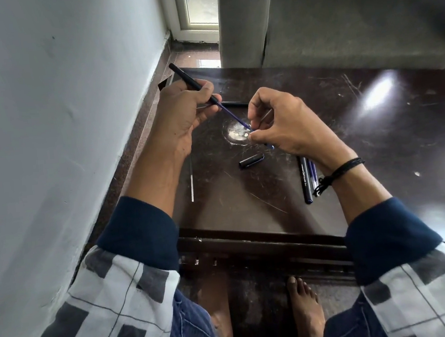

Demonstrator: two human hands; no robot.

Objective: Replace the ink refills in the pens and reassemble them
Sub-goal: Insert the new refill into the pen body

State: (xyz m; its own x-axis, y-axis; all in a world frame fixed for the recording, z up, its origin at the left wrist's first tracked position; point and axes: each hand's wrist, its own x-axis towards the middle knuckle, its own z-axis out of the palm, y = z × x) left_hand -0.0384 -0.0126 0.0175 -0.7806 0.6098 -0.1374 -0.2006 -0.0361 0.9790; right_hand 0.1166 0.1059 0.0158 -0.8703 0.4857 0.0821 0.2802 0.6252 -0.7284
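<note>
My left hand (182, 115) grips a black pen barrel (186, 80) that slants up to the left. A blue ink refill (233, 115) sticks out of the barrel's lower end. My right hand (280, 124) pinches the refill's free end between thumb and fingers above the dark table (364, 139). A black pen cap (251, 161) lies on the table just below the hands. Another black pen (305, 180) and blue refills (312, 172) lie under my right wrist. A thin pale refill (191, 179) lies beside my left forearm.
A white wall (47, 131) runs close along the left side of the table. A grey sofa (351, 17) stands behind the table's far edge. Another dark pen part (233, 103) lies behind the hands. My bare feet (305, 313) show under the table's near edge.
</note>
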